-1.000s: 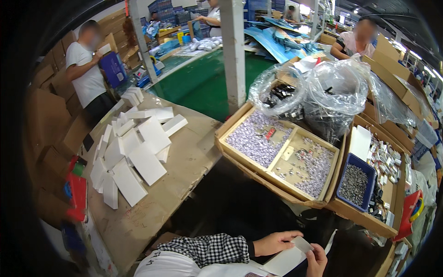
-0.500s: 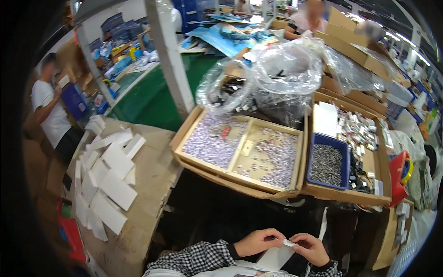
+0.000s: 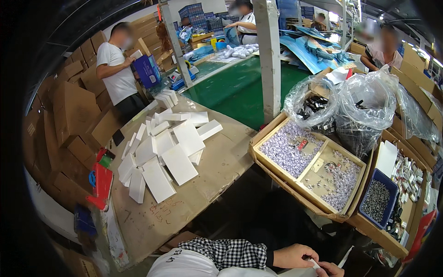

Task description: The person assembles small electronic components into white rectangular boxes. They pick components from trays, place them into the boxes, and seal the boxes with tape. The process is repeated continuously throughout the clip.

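Low in front, left hand [image 3: 293, 256] and right hand [image 3: 331, 269] clamp fingers [image 3: 311, 253] on white card [image 3: 315, 264].

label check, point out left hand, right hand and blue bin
left hand [image 3: 293, 256]: head view, middle of hand
right hand [image 3: 331, 269]: head view, middle of hand
blue bin [image 3: 386, 181]: head view, inner back wall

Right grip [image 3: 331, 270] — cut off by lower edge; white piece [image 3: 314, 263] — partly hidden, too small to tell.
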Demonstrator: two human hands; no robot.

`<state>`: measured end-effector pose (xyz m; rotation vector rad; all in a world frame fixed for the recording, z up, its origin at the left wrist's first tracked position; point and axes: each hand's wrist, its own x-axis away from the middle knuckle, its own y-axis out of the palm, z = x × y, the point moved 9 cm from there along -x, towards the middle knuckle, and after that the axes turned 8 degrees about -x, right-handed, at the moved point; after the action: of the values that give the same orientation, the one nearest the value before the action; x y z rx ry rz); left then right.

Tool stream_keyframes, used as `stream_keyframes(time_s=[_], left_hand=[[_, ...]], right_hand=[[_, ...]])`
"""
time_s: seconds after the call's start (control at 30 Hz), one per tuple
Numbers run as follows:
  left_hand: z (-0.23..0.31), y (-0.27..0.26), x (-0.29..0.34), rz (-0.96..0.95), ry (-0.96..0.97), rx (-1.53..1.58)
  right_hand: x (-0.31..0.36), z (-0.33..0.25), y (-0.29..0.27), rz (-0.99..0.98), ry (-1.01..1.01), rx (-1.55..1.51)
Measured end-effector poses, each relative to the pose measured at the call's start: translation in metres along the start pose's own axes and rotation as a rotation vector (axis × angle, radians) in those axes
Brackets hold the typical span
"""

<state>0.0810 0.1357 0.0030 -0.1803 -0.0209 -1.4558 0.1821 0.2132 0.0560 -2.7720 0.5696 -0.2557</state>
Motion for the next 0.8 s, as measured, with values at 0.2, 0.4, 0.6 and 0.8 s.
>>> stream_keyframes(time_s=[0.2,0.4,0.6,0.8], left_hand=[[0.011,0.005,-0.001,-0.073,0.057,0.038],[-0.006,0.013,-0.005,-0.211,0.085,0.243],[-0.024,0.018,-0.001,-0.247,0.108,0.333],[-0.023,0.017,0.001,-0.251,0.164,0.355]], right_hand=[[0.005,-0.017,-0.002,0.042,-0.111,-0.008],[0.008,-0.021,0.000,0.063,-0.154,-0.025],[0.005,-0.029,0.004,0.062,-0.172,0.007],[0.003,-0.033,0.005,0.063,-0.166,0.015]])
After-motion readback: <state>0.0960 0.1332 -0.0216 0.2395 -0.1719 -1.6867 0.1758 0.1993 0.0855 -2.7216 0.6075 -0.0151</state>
